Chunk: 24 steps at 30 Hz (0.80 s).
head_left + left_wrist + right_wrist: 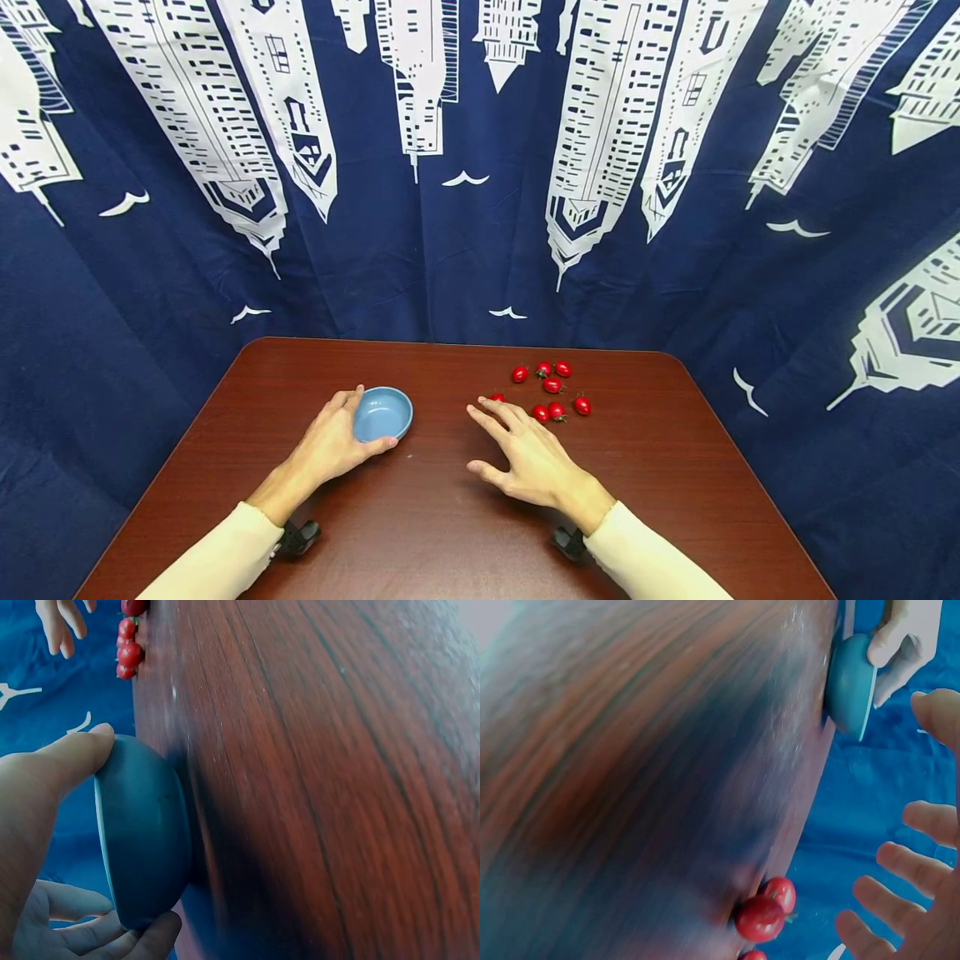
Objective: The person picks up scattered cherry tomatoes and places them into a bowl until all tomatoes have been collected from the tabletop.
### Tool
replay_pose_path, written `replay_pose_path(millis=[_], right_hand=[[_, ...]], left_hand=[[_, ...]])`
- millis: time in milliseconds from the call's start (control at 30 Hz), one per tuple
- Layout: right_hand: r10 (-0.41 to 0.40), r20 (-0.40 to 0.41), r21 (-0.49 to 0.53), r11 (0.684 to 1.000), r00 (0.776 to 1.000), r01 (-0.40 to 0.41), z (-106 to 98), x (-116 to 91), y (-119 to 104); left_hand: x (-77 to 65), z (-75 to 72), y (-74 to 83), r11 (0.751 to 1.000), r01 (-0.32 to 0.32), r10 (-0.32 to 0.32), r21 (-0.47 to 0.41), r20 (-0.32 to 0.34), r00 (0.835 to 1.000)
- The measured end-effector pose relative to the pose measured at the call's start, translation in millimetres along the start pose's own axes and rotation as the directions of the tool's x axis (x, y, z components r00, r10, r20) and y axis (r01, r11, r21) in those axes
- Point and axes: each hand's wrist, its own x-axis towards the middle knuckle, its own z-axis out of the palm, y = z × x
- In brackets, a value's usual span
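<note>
My left hand [333, 440] holds a small blue bowl [384, 415] at its side, thumb at the near rim and fingers around the opposite side. In the left wrist view the bowl [144, 832] stands upright, low at the tabletop, with the thumb and fingertips against its outer wall. My right hand [538, 460] is spread above the table with nothing in it. Several small red cherry tomatoes [552, 386], some with green stems, lie scattered just beyond its fingers. One tomato [498, 398] is partly hidden behind the fingertips.
The brown wooden table [420, 533] has rounded far corners. Behind it and along its sides hangs a dark blue curtain [465, 250] printed with white buildings and birds. A dark wrist device [298, 537] sits at each sleeve's cuff.
</note>
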Motion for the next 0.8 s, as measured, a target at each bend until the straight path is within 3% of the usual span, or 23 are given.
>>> replay_pose_path(millis=[400, 800], right_hand=[[-0.076, 0.029, 0.030, 0.997, 0.997, 0.075, 11.8, 15.9, -13.9], [-0.136, 0.048, 0.039, 0.990, 0.989, 0.135, 16.2, 19.3, -20.5]], left_hand=[[-4.3, 7.5, 15.4, 0.999, -0.047, 0.047, -0.010, 0.017, 0.999], [-11.8, 19.7, 33.3, 0.997, -0.081, 0.082, -0.013, 0.057, 0.995]])
